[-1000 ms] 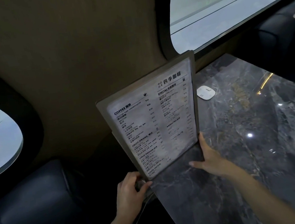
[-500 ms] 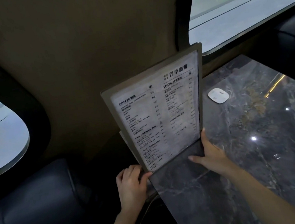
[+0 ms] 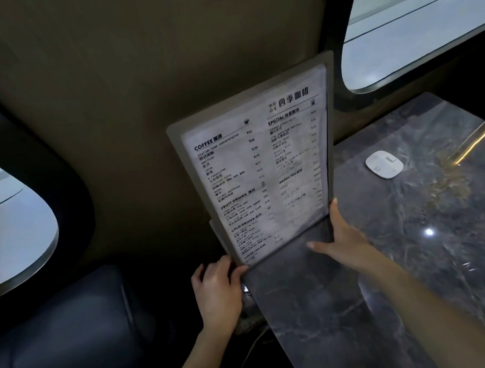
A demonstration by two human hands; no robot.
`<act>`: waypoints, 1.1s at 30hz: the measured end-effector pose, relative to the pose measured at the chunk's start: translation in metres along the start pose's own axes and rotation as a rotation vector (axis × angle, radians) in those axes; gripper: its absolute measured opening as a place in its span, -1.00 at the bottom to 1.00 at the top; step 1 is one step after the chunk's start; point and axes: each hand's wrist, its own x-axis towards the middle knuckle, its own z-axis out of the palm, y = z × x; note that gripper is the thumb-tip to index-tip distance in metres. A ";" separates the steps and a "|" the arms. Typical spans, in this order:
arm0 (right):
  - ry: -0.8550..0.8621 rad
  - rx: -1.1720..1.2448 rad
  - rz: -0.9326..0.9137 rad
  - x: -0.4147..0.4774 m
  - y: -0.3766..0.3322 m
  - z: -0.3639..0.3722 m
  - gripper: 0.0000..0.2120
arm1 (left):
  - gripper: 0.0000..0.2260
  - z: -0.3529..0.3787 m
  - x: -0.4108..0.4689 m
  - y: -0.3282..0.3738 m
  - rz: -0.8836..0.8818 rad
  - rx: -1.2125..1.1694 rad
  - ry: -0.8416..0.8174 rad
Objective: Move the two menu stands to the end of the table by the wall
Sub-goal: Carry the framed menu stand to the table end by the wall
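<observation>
A tall menu stand [image 3: 260, 163] with a grey frame and a printed drinks list stands upright at the wall end of the dark marble table [image 3: 423, 239]. Just behind its lower left edge a sliver of a second menu stand [image 3: 216, 232] shows, mostly hidden. My left hand [image 3: 215, 289] grips the front stand's lower left corner, off the table's edge. My right hand [image 3: 342, 237] holds its lower right edge, thumb up along the frame and fingers spread on its base.
A small white rounded device [image 3: 383, 164] lies on the table to the right of the stand. A brown wall [image 3: 162, 72] rises right behind it, with windows [image 3: 427, 11] on both sides. A dark padded seat [image 3: 65, 340] lies lower left.
The stand stays between both hands at the wall end and looks slightly more upright. The view has shifted a little, so the stand and the white device sit further right.
</observation>
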 end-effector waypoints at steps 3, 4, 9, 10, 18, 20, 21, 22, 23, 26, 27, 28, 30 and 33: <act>0.014 -0.008 -0.003 0.008 -0.005 -0.001 0.02 | -0.89 0.000 0.007 0.000 -0.013 -0.008 0.023; 0.015 -0.010 -0.009 0.011 -0.006 -0.002 0.03 | -0.88 0.001 0.010 0.000 -0.015 0.005 0.024; -0.009 -0.005 0.035 0.023 -0.011 0.001 0.02 | -0.85 -0.003 0.033 -0.001 -0.115 0.003 0.016; -0.012 0.000 0.037 0.025 -0.012 0.001 0.02 | -0.86 -0.004 0.036 -0.001 -0.124 -0.008 0.011; 0.012 -0.074 -0.031 0.033 -0.018 0.003 0.02 | -0.92 -0.005 0.037 -0.003 -0.102 -0.055 0.020; 0.010 -0.075 -0.031 0.031 -0.016 0.000 -0.01 | -0.91 -0.004 0.037 -0.003 -0.114 -0.062 0.020; 0.011 -0.077 -0.037 0.030 -0.015 -0.002 -0.03 | -0.89 -0.005 0.037 -0.005 -0.122 -0.063 0.014; 0.014 -0.088 -0.049 0.029 -0.013 -0.003 -0.05 | -0.85 -0.007 0.038 -0.007 -0.138 -0.065 0.006; 0.022 -0.109 -0.063 0.026 -0.011 -0.005 -0.07 | -0.81 -0.009 0.039 -0.009 -0.162 -0.064 -0.002; 0.090 -0.182 -0.094 0.017 -0.003 -0.009 -0.15 | -0.72 -0.015 0.039 -0.013 -0.163 0.012 0.016; 0.115 -0.200 -0.098 0.013 0.000 -0.010 -0.17 | -0.71 -0.017 0.036 -0.012 -0.126 0.042 0.035; 0.133 -0.219 -0.102 0.010 0.003 -0.011 -0.19 | -0.72 -0.018 0.032 -0.009 -0.075 0.062 0.054; 0.143 -0.247 -0.104 0.001 0.011 -0.014 -0.23 | -0.75 -0.017 0.022 0.000 0.056 0.071 0.080; 0.166 -0.278 -0.130 -0.016 0.025 -0.019 -0.27 | -0.81 -0.009 0.008 0.023 0.233 0.062 0.076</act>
